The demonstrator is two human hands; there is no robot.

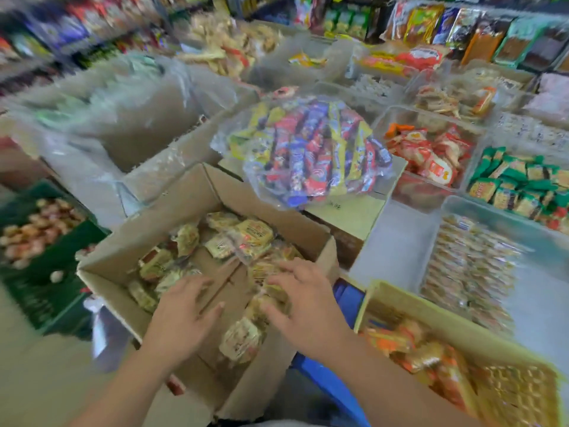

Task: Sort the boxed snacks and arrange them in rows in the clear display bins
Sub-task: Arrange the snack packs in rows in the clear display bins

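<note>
An open cardboard box (197, 192) sits in front of me, holding several yellow wrapped snack packs (243, 235). Both hands are inside it. My left hand (181, 315) hovers over the box floor with its fingers spread, holding nothing. My right hand (304, 303) lies on a heap of the yellow packs (240, 340) with its fingers spread over them. To the right stands a clear display bin (480, 208) with rows of pale wrapped snacks (468, 272) in it. The picture is blurred by motion.
A clear bag of red, blue and yellow bars (311, 149) lies on a carton behind the box. Clear bins of red packs (431, 152) and green packs (520, 183) stand at right. An orange-snack carton (431, 352) is near right, a green crate (40, 241) left.
</note>
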